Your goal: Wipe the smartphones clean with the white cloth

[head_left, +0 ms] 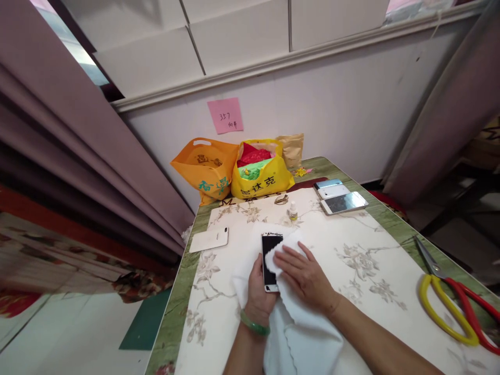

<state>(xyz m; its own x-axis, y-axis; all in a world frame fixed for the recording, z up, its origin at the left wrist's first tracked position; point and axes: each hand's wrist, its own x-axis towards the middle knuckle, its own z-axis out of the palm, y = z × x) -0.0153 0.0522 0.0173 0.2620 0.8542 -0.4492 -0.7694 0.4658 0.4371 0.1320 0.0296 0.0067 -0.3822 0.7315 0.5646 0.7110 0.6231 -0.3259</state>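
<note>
A phone (269,252) with a dark screen lies on a white cloth (300,333) in the middle of the table. My left hand (258,291) grips the phone's lower end, fingers curled around its edge. My right hand (302,276) lies flat, fingers stretched out, pressing a fold of the white cloth onto the phone's right side. A green bangle (253,325) is on my left wrist.
A white phone (210,239) lies face down at the left. Three more phones (339,197) sit at the back right, a small bottle (292,211) behind the cloth. Orange (207,172) and yellow (260,174) bags stand against the wall. Yellow- and red-handled scissors (449,297) lie at the right edge.
</note>
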